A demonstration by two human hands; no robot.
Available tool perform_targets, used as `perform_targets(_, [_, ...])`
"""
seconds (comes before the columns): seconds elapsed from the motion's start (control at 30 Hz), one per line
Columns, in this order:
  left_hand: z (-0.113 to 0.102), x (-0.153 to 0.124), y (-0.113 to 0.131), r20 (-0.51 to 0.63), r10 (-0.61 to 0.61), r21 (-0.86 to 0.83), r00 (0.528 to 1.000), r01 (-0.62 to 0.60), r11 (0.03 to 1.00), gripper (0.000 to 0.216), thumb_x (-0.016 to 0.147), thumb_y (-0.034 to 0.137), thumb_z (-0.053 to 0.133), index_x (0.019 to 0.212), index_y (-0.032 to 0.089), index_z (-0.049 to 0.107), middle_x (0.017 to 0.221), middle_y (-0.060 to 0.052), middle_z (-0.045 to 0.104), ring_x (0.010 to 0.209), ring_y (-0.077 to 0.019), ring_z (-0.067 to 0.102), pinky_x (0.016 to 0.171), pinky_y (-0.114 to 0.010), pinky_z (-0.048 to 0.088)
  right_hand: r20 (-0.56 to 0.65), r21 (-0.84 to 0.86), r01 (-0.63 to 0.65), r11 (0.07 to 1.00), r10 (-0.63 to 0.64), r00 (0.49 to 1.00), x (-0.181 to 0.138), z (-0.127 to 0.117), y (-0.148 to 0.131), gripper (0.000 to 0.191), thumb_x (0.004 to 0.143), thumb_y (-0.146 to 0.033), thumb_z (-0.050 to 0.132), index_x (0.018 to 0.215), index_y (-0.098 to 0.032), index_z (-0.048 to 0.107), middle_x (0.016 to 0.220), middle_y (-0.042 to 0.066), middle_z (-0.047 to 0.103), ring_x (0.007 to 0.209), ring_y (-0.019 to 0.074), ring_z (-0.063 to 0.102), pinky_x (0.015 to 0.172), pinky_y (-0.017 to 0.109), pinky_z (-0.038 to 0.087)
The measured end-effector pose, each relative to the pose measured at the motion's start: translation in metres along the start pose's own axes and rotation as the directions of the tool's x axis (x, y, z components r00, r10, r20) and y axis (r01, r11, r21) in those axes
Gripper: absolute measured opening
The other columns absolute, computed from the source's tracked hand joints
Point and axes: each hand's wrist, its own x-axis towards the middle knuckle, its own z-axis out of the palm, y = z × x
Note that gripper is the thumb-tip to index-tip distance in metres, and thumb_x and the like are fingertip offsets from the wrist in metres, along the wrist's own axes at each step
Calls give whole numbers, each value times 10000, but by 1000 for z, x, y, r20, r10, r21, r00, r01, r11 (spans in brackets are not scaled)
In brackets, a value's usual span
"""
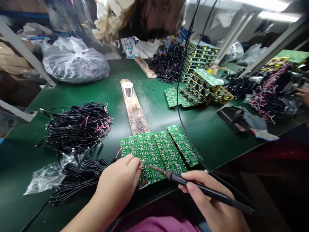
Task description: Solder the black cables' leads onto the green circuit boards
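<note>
My left hand (118,183) rests at the near edge of the green circuit boards (166,151), its fingertips pinching a thin wire (140,167) with a red end against a board. My right hand (205,193) grips a black soldering iron (178,179) like a pen. The iron's fine metal tip points left and sits just beside my left fingertips, over the boards. Several boards lie overlapping on the green bench mat (207,129). A bundle of black wires with red-and-white ends (77,129) lies left of the boards.
More black cable (79,174) lies near my left forearm. A solder spool (127,89) stands on a burnt wooden strip (135,109). Stacked finished boards (202,85) and wire heaps fill the far right, where a co-worker's hand (303,95) shows. A plastic bag (74,61) sits far left.
</note>
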Motion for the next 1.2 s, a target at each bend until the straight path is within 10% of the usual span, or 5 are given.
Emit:
perform_targets(0.63, [7, -6, 5, -81, 28, 9, 996, -28, 1000, 240, 1035, 223, 438, 968, 196, 667, 917, -55, 664, 886, -231, 655, 810, -395, 535, 94, 146, -48, 988, 34, 995, 2, 9, 9, 172, 976, -255, 587, 1112, -291, 685, 930, -1, 775, 816, 178, 788, 715, 259, 670])
perform_targets(1.2, [7, -6, 6, -90, 27, 19, 996, -26, 999, 249, 1032, 216, 429, 926, 196, 653, 889, -52, 651, 854, -233, 649, 780, -402, 538, 27, -103, 129, 986, -127, 992, 3, 1, 0, 225, 955, -255, 600, 1146, -364, 653, 964, -29, 771, 839, 164, 771, 753, 254, 647])
